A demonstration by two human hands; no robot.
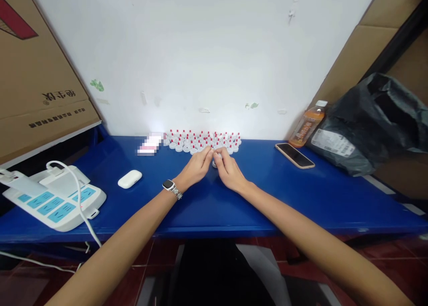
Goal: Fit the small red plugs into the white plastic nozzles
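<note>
I see a small round white plastic cap (214, 163) on the glossy blue table (301, 194), just at 6 o'clock of the red-tipped cap cluster (202, 142), pinched between my left hand (197, 167) and right hand (229, 170), fingertips closed, wrists flat.

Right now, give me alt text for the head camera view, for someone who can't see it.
Two bare hands, left hand and right hand, meet over a small white cap on a blue table, in front of rows of red-tipped white caps. An earbud case, power strip, phone and drink bottle lie around.
</note>
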